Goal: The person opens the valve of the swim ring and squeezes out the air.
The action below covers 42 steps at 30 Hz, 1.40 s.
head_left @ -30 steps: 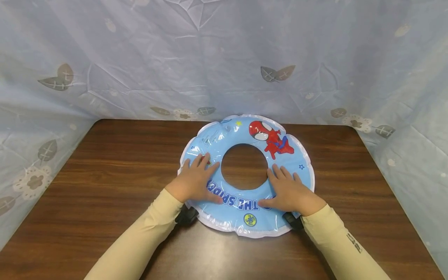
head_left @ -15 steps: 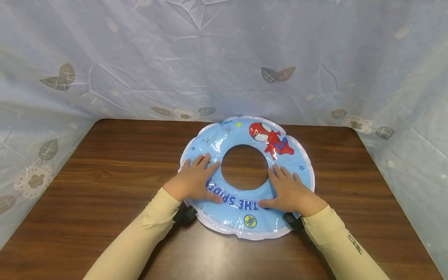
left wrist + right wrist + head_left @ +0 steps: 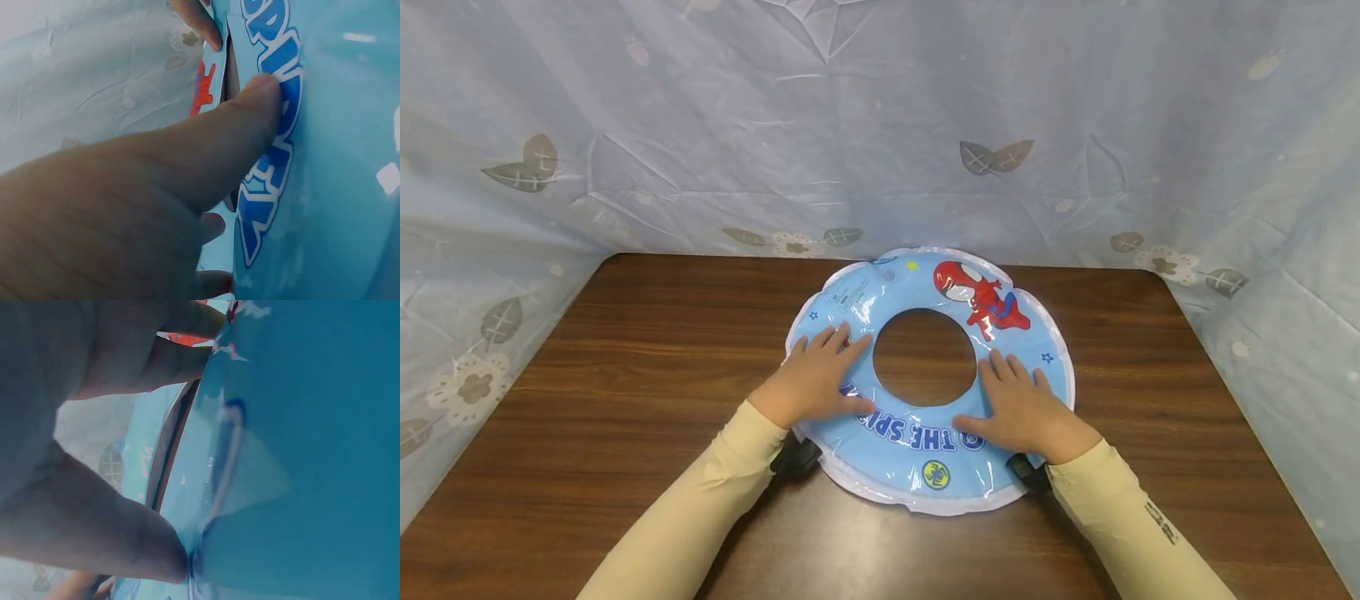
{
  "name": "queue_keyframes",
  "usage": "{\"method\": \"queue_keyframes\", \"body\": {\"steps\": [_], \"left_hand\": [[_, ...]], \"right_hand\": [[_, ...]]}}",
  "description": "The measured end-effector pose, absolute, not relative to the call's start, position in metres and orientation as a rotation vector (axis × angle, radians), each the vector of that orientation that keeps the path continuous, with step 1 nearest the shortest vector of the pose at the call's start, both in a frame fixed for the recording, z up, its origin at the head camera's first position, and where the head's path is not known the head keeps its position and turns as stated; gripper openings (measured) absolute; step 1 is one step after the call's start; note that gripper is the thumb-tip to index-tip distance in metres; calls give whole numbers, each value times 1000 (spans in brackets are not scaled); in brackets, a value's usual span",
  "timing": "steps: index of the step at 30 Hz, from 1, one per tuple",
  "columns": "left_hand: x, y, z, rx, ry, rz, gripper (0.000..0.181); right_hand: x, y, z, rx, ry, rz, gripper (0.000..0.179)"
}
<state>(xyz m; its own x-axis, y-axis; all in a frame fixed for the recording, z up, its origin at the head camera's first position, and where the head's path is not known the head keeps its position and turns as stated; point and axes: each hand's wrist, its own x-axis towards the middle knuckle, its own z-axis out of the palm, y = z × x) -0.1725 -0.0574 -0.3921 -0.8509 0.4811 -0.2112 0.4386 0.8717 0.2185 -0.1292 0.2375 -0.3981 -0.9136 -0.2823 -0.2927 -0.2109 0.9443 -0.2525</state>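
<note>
A light-blue inflatable swim ring point(image 3: 936, 454) with a white edge lies flat on the brown table. It bears blue lettering, a red cartoon figure point(image 3: 977, 292) and a round yellow badge point(image 3: 936, 474). My left hand point(image 3: 815, 379) rests on the ring's left side, fingers spread; in the left wrist view its thumb point(image 3: 250, 106) touches the lettering. On the ring's right side lies my right hand point(image 3: 1026, 412), its fingers also spread. The right wrist view shows that hand's thumb point(image 3: 144, 547) and fingers against the blue plastic.
The wooden table point(image 3: 647, 375) stretches to both sides of the ring. A pale curtain point(image 3: 880, 125) printed with leaves and flowers hangs behind the far edge and along both sides. A black wrist mount point(image 3: 795, 458) sits under the left wrist.
Both hands have shifted slightly on the ring, the thumbs a little away from me, uncovering more lettering by the right thumb. The ring has hardly moved.
</note>
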Motion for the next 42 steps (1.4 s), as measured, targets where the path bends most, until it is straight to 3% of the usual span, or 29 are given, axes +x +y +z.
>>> {"method": "queue_keyframes", "body": {"steps": [27,33,42], "left_hand": [[-164,-51,-390,712,2783,131,95],[-150,-41,-377,703,2771,172,106],[-143,-34,-386,628,2727,110,118]], "right_hand": [[-131,241,-398,-382,2728,-305,102],[-130,241,-393,-387,2749,-332,105],[-129,240,-399,-369,2729,-346,110]]}}
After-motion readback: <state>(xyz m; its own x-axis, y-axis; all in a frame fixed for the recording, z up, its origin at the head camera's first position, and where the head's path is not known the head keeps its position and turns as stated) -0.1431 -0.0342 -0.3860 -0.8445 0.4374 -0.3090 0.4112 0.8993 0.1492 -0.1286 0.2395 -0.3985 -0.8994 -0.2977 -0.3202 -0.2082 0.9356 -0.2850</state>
